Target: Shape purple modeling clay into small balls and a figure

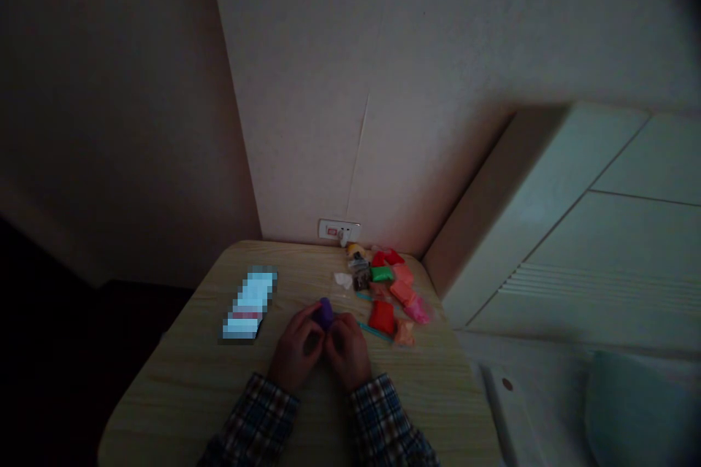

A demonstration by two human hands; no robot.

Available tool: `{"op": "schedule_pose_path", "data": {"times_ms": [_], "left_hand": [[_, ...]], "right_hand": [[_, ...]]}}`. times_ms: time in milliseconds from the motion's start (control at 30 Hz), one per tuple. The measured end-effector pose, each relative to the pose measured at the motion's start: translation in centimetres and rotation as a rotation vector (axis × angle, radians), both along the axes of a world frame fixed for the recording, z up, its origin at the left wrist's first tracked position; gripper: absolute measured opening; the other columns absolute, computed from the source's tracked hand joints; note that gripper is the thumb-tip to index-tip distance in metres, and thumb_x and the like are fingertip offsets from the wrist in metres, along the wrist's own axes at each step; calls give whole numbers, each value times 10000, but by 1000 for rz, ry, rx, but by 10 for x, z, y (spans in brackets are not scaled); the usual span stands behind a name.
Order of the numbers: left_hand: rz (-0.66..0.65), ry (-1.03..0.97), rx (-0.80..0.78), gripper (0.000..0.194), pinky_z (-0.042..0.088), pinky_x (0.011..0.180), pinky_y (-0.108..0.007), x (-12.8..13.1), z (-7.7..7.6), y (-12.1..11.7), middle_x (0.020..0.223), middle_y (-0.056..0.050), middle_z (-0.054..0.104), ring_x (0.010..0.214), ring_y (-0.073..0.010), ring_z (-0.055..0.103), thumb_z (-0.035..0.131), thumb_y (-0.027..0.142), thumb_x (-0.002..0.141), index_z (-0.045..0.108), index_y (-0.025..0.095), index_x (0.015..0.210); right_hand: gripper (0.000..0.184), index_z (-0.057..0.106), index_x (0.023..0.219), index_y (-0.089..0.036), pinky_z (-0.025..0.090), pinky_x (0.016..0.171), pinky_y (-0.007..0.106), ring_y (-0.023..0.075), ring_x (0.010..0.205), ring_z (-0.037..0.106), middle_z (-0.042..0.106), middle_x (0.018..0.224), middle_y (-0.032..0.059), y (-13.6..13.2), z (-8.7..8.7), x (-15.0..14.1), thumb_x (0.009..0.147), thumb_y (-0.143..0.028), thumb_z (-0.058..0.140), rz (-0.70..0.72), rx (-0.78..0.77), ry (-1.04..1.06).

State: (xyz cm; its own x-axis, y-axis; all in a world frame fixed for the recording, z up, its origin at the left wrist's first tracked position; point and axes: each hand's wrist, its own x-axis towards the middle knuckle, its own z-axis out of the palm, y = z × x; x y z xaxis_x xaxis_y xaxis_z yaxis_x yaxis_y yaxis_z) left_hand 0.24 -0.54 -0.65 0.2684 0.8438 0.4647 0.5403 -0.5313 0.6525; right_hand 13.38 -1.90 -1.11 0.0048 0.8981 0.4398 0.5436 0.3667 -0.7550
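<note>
Pinching a small purple lump [325, 312] with 2 hands, low over a pale wooden table [438, 394] or resting on it (cannot tell which). Gripping it from the left between thumb and fingers of the left hand [296, 352]; meeting it from the right with the bunched fingertips of the right hand [348, 354], curled into a similar loop. Seems to be at a step of pressing or working something soft between the fingertips. Calls next, by the look of it, for light, even pressure from both sides, without squashing or dropping it. Near to a red packet [382, 317], a green packet [382, 274] and a white packet [343, 280], beyond and to the right among several others, but touching none. Well apart from a blurred, bright phone-like slab [252, 303] on the left. Facing a wall socket [331, 230] past the far edge.
</note>
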Motion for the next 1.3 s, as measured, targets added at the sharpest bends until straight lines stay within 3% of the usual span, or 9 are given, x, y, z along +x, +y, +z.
{"op": "schedule_pose_path", "data": {"times_ms": [167, 500, 967, 1300], "left_hand": [[1, 4, 35, 108, 460, 894, -426, 1, -1, 0, 1169, -78, 559, 1058, -211, 528, 491, 104, 747, 542, 197, 727], [71, 39, 116, 166, 482, 886, -378, 2, -8, -3, 1125, -67, 584, 1018, -205, 564, 486, 139, 781, 578, 217, 895], [99, 42, 102, 114, 503, 828, -357, 2, -3, -5, 1011, -64, 610, 935, -192, 586, 483, 115, 766, 560, 198, 758], [91, 93, 178, 123, 521, 793, -340, 1, -6, -2, 983, -64, 644, 902, -182, 608, 471, 108, 778, 559, 192, 793]], "right_hand": [[156, 533, 647, -185, 448, 633, 284, 167, 703, 511, 523, 745, 39, 0, 2, 0, 729, -80, 451, 22, 1, 11], [173, 535, 697, -188, 447, 676, 303, 176, 744, 511, 519, 787, 52, -2, 5, 1, 808, -135, 414, 70, -1, 25], [170, 508, 696, -183, 428, 670, 293, 170, 751, 490, 492, 788, 48, -6, 6, -2, 818, -130, 402, 113, 18, -11], [134, 541, 724, -179, 430, 673, 285, 163, 744, 500, 519, 776, 43, -3, -1, -4, 830, -175, 458, 56, 1, -22]]}}
